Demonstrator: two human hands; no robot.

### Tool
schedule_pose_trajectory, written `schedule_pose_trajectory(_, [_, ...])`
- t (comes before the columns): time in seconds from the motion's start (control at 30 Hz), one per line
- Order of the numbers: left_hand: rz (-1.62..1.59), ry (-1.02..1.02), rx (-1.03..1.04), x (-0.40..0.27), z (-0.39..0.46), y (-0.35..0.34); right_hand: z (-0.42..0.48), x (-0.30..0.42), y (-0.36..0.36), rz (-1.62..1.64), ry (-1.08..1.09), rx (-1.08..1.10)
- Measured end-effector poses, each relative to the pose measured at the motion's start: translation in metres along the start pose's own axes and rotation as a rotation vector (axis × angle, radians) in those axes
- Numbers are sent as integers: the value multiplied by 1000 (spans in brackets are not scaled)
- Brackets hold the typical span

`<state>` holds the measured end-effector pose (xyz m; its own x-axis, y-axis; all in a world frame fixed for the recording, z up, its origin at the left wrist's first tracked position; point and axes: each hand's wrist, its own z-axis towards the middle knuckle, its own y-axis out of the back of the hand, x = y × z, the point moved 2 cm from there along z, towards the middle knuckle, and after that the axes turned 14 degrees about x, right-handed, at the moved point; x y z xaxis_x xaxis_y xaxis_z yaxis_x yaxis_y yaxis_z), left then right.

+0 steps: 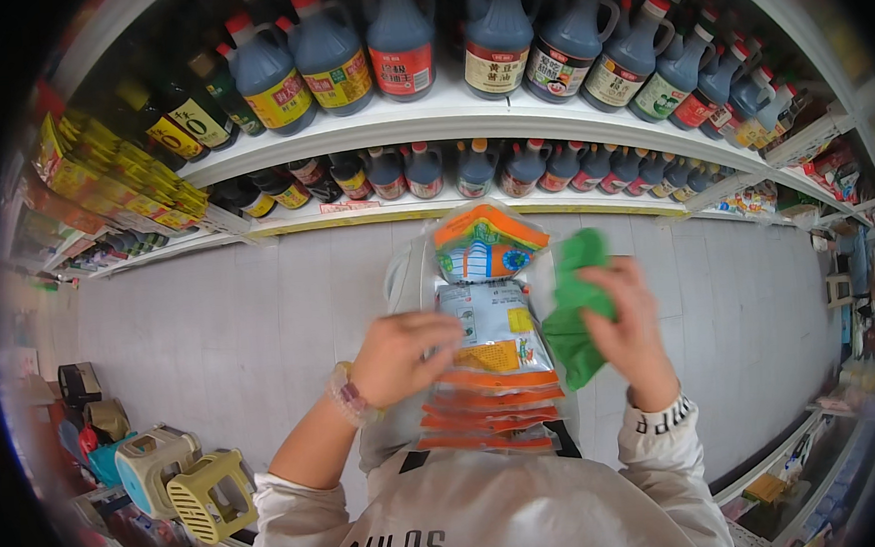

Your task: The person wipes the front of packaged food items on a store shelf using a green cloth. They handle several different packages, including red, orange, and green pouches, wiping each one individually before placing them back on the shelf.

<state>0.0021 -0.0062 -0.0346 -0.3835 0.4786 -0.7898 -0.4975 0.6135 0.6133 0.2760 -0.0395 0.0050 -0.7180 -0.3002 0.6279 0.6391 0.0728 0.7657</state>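
Note:
My right hand (pixel 624 315) grips a green cloth (pixel 580 325), held just to the right of several plastic packets. At the left edge of a silver-grey packet (pixel 489 323) is my left hand (pixel 412 354), its fingers blurred and apart; whether they touch the packet I cannot tell. Beyond it lies an orange packet (pixel 488 240) with green and blue print. Nearer my body, several packets with orange edges (pixel 490 402) overlap in a row. What bears the packets is mostly hidden beneath them. A beaded bracelet is around my left wrist.
Ahead stand white shelves (pixel 443 126) with handled bottles of dark sauce (pixel 495 44) above and smaller bottles (pixel 424 173) below. Yellow packets (pixel 116 176) hang or stand at the left. Plastic stools (pixel 214 498) are at the lower left, and another shelf (pixel 773 471) is at the lower right.

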Motion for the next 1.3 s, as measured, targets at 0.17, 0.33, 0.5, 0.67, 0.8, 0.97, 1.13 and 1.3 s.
schedule_pose_trajectory(0.17, [345, -20, 297, -11, -15, -14, -42, -22, 1, 244, -39, -65])
schedule_pose_trajectory(0.33, [273, 47, 536, -13, -17, -11, 15, 49, -36, 228, 167, 116])
schedule_pose_trajectory(0.5, [307, 109, 519, -22, -18, -5, 36, 28, -105, -319, 140, 542])
schedule_pose_trajectory(0.67, [147, 97, 380, -12, -23, -4, 14, 32, -42, -53, 121, 387])
schedule_pose_trajectory(0.8, [99, 23, 262, -8, -7, -4, -32, 6, 24, 269, -26, -162])
schedule_pose_trajectory(0.97, [-200, 136, -109, -2, 23, 7, -86, -18, 18, 393, -235, -368])
schedule_pose_trajectory(1.13, [33, 206, -524, 23, 40, 19, -96, -22, -16, 669, -415, -355])
schedule_pose_trajectory(1.3, [193, 78, -467, 4, 13, 21, -87, -29, -32, 650, -379, -311])
